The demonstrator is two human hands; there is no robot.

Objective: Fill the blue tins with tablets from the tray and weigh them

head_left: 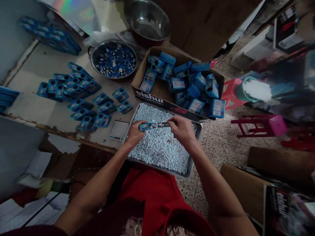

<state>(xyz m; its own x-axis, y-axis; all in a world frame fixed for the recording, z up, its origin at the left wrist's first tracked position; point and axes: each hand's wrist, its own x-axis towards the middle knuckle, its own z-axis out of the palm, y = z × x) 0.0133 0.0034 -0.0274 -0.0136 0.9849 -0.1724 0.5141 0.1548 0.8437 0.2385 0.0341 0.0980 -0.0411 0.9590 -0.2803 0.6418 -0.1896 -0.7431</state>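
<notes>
a worn pale table [36,108] fills the left and far side of the scene. on its right part a brown cardboard box [141,73] stands open, holding a loose heap of blue cartons [194,88]. nearer, a metal tray [194,157] filled with small pale blue-white pellets [159,147] sits in front of the person's red lap, its far edge against the box. far on the table a round metal bowl [94,54] holds dark blue caps, and an empty steel bowl [147,19] stands behind it. flat blue packets [78,90] lie scattered to the left, with a small white scale [116,130] just beside the tray. above the tray's far end, the left hand [134,132] and the right hand [183,129] are both closed on the ends of one slim blue packet [154,125], held level between them.
</notes>
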